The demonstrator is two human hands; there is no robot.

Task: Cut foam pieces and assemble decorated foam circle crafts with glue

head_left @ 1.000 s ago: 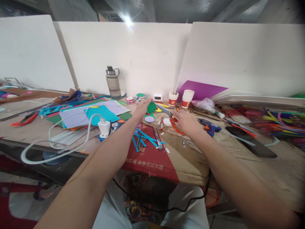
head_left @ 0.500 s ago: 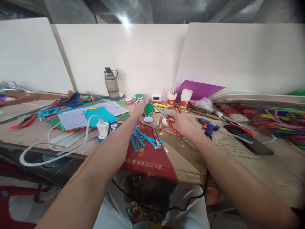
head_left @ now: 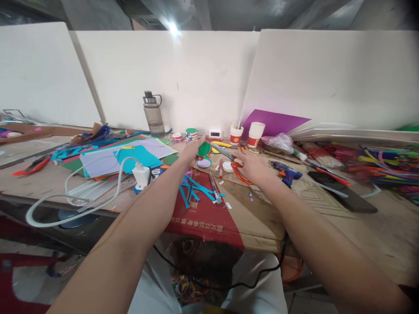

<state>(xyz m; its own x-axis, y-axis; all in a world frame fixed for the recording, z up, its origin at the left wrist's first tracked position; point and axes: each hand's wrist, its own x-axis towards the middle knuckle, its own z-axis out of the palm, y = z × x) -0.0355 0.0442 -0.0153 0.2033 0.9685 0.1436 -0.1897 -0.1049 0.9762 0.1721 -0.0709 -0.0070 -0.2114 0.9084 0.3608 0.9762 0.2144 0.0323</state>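
Right hand [head_left: 252, 168] is closed round the orange handles of the scissors [head_left: 233, 162], blades slightly parted and pointing left toward the green paper disc [head_left: 204, 149]; left hand [head_left: 192, 151] has fingers out flat, not clamped, touching the disc's left edge, which looks like steadying it for the blades. Both sit at the far middle of a cardboard-covered worktable [head_left: 262, 213], with blue paper strips [head_left: 196, 189] just nearer. Coloured sheets [head_left: 131, 155] and a white charger [head_left: 141, 174] lie left, a blue glue gun [head_left: 287, 173] right, a water bottle [head_left: 152, 112] against white partition boards [head_left: 196, 78].
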